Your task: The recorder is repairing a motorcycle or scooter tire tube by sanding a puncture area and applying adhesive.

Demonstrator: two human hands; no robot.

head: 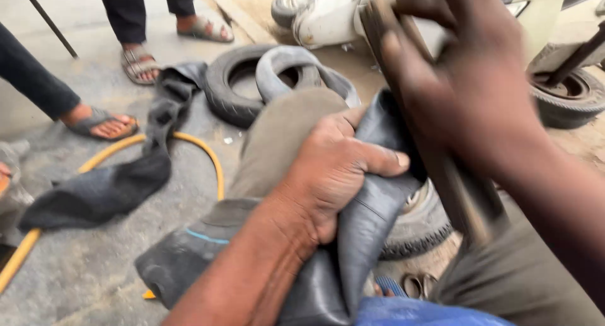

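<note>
Head view: left hand [334,168] clamped on a fold of black inner tube [372,212], pinning it across the knee. Right hand [466,86] wrapped tight around a flat brownish tool [454,181], blurred, long axis slanting from upper left to lower right, laid just right of the left thumb, against the tube. Rubber matte, limp, creased. Beyond: a second slack tube [107,187], a yellow hose [201,149], a stiff treaded tyre [233,86] on the concrete floor [82,269].
</note>
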